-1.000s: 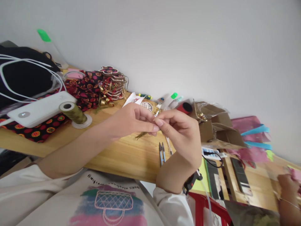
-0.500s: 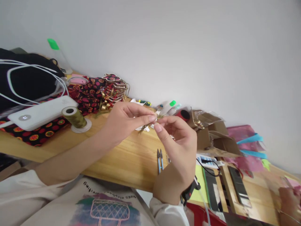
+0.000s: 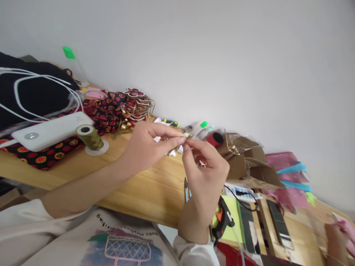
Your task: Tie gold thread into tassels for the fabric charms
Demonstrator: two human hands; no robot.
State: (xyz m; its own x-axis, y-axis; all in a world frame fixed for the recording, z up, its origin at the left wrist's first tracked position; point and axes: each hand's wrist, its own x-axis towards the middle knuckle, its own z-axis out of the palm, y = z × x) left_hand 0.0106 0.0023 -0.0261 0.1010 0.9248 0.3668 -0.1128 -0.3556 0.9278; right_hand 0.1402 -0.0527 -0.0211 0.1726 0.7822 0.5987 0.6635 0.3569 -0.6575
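Over the table my two hands meet fingertip to fingertip. My left hand [image 3: 145,147] is closed in a pinch, thumb against index finger, on olive thread [image 3: 168,152] whose loose ends trail below the fingers. A small silvery ornament [image 3: 186,134] shows just above the fingertips. My right hand [image 3: 206,168] pinches at the same spot; the fingers hide exactly what lies between them, apparently the same thread. Under the right hand, a small red-and-white piece [image 3: 202,163] is partly visible. Blue-handled thread snips [image 3: 186,189] lie beside my right wrist, partly covered by it.
An olive thread spool [image 3: 91,140], a white power bank [image 3: 51,131] and patterned fabric [image 3: 52,155] are at left, with corded ornaments [image 3: 137,107] behind. To the right are a cardboard box [image 3: 253,159], a glue gun [image 3: 224,221] and another person's hand [image 3: 336,236].
My right hand has turned slightly and its fingertips have come closer to the left ones. The red-and-white piece shows more. The view has shifted a little.
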